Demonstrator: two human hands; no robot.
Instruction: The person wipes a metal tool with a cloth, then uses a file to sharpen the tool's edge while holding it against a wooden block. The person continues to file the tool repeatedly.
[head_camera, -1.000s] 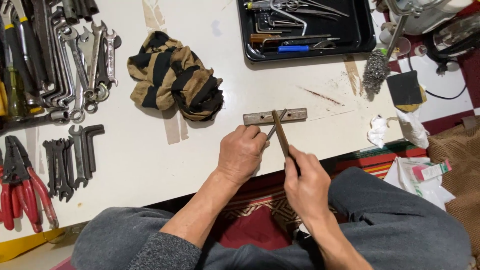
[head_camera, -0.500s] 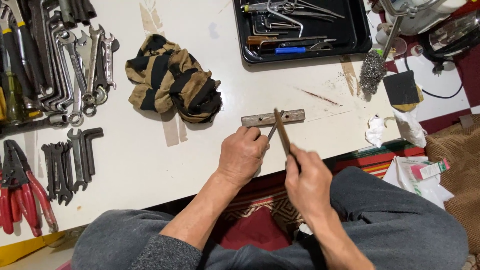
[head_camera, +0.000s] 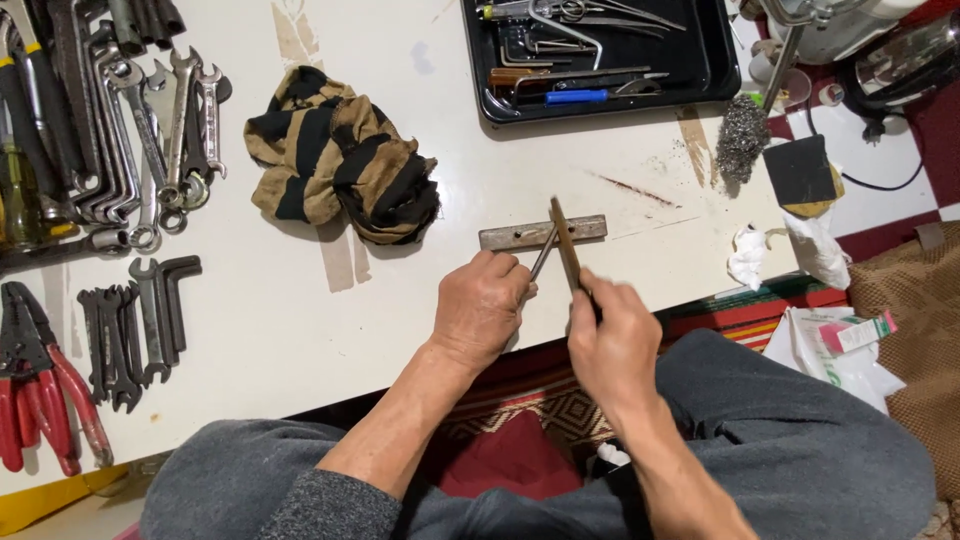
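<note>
Rusty flat bar (head_camera: 542, 232) lying crosswise near table (head_camera: 400, 300) edge; left hand (head_camera: 484, 310) pinching thin metal rod (head_camera: 543, 254), right hand (head_camera: 612, 340) gripping brown file-like tool (head_camera: 565, 243) against it; filing underway, steady strokes needed

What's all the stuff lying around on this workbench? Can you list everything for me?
Flat bar: one, grey-brown, table edge, centre.
Thin blade: one, grey, in left hand.
Brown stick: one, in right hand, crossing the bar.
Striped cloth: one, tan and black, crumpled.
Wrenches: many, silver, far left.
Small spanners: several, dark.
Pliers: red handles, left edge.
Black tray: one, holding tools.
Steel wool: one grey clump.
Table: white.
Left hand; right hand.
</note>
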